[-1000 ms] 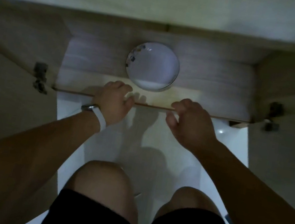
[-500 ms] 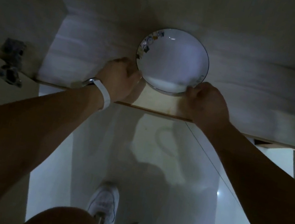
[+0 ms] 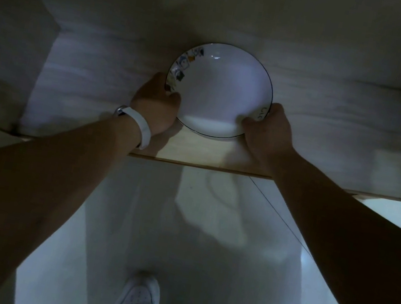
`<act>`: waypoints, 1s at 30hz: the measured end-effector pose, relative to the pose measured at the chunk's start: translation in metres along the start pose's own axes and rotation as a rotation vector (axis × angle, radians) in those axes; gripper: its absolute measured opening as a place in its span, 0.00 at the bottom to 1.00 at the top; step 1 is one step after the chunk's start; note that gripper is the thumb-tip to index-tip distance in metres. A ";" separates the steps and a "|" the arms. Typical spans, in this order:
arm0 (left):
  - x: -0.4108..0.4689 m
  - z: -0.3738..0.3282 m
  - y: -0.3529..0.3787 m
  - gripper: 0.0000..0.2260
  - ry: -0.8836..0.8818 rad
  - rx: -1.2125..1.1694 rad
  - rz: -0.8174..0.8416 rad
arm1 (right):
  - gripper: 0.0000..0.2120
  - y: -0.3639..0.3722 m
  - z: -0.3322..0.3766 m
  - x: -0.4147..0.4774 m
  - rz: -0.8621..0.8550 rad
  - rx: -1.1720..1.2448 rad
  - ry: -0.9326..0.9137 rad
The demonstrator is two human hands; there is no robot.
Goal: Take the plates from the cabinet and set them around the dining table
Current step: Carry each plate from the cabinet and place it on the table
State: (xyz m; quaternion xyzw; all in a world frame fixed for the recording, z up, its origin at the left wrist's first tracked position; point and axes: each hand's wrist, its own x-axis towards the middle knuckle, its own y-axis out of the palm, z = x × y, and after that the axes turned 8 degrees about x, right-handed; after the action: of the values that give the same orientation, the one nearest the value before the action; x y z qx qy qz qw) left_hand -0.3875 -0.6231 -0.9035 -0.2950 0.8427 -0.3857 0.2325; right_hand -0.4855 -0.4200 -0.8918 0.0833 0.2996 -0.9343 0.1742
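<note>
- A white shoe [image 3: 138, 301] stands on the pale floor [image 3: 199, 272], well below the grip.
- A white wristband [image 3: 142, 125] sits just behind the left hand [image 3: 156, 102], which clasps the plate [image 3: 221, 88] by its left rim. The right hand [image 3: 268, 126] clasps the opposite rim.
- Between the hands, the plate lies flat on the cabinet shelf [image 3: 194, 150], back from its front edge.
- Glazed china, it is likely stiff, slick and breakable. Opposite rims, thumbs on top, look the safest hold.
</note>
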 end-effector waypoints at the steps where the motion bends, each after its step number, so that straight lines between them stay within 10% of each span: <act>1: -0.001 0.000 0.000 0.10 -0.002 0.001 -0.010 | 0.18 0.001 -0.001 0.000 -0.005 0.009 -0.005; 10: -0.040 -0.007 -0.001 0.05 0.214 -0.090 -0.096 | 0.14 -0.007 -0.017 -0.027 -0.035 0.091 -0.063; 30: -0.312 -0.139 -0.102 0.17 -0.072 -0.347 0.252 | 0.15 -0.220 0.010 -0.277 0.023 0.207 0.169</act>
State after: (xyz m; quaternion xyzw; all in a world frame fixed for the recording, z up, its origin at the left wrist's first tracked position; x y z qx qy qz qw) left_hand -0.2168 -0.3944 -0.6896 -0.2364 0.9177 -0.1921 0.2549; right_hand -0.3119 -0.1828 -0.6950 0.1827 0.2144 -0.9477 0.1497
